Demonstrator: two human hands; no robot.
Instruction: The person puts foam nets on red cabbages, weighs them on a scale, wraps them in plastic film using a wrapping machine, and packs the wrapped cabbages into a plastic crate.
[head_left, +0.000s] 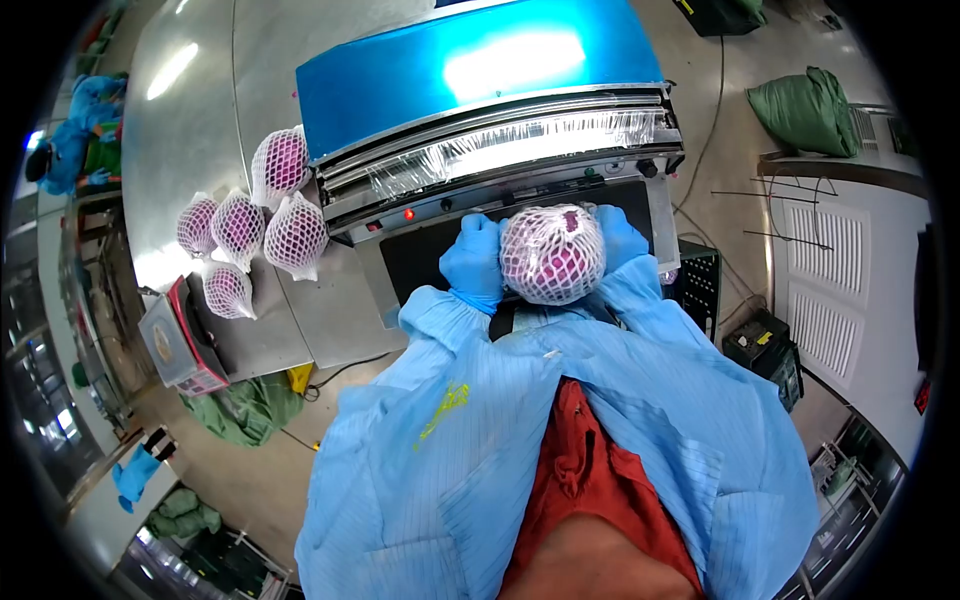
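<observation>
Your two gloved hands hold one round purple ball in a white foam net [553, 262] just in front of you. Your left hand [472, 262] has its fingers curled in against the ball's 9 o'clock side; your right hand [622, 235] cups its 3 o'clock side, fingers partly hidden behind it, so you cannot tell how the tips meet. Under the hands lies a black plate [410, 262], and at 12 o'clock the front edge of the wrapping machine [520, 152] runs close beyond the ball, leaving a narrow gap. One black crate [697, 285] sits just past 3 o'clock. Between 9 and 10 o'clock, five netted purple pieces [238, 228] stand bunched on the metal bench [290, 345], one near the machine's left end. The bench stretches on toward 11 o'clock. One green sack [808, 112] lies farther off at 2 o'clock.
</observation>
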